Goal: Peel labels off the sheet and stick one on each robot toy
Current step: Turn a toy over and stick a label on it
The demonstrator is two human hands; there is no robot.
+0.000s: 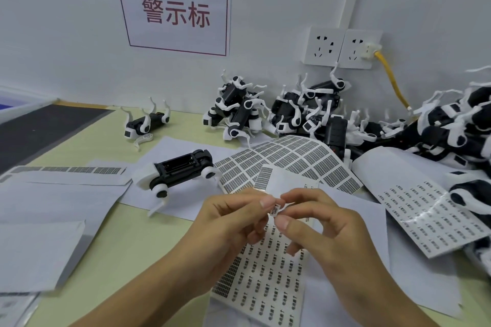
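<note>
Near the front edge of the pale green counter (127, 241), the two hands meet over a small white printed label (276, 210). The right hand (318, 231) has thumb and forefinger clamped on the label; the left hand (233, 223) pinches its other end, the remaining fingers curled loosely beneath. Directly under the hands lies a white sheet of printed labels (265, 281), part of it held up behind the fingers. Beyond it a second, curling label sheet (297, 159) arches off the counter. Left of that, a black-and-white robot dog toy (180, 170) lies belly-up on white paper — its battery bay faces upward. Another toy (146, 122) lies toward the far edge, and a heap of such toys (305, 111) fills the far right corner, below two white wall sockets (342, 48).
</note>
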